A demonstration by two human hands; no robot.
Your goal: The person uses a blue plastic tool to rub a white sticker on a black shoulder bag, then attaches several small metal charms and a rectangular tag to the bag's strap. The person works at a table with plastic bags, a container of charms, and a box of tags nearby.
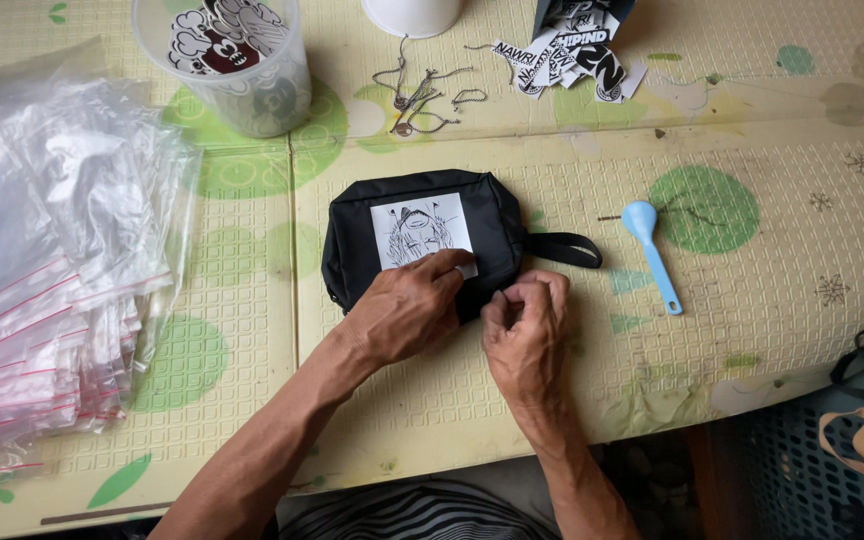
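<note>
A small black zip pouch (497,215) with a wrist strap (564,248) lies flat on the mat in front of me. A white square patch with a black line drawing (414,225) sits on its face. My left hand (407,310) rests on the pouch's near edge, thumb and forefinger pressing the patch's lower right corner. My right hand (525,330) is beside it at the pouch's near right corner, fingers curled in and pinched together; what they pinch is too small to tell.
A stack of clear zip bags with red seals (47,270) fills the left. At the back stand a clear tub of stickers (237,60), a white cup (412,15), loose ball chains (417,95) and black-and-white stickers (567,60). A blue spoon (652,250) lies right; a basket (832,450) sits below the table edge.
</note>
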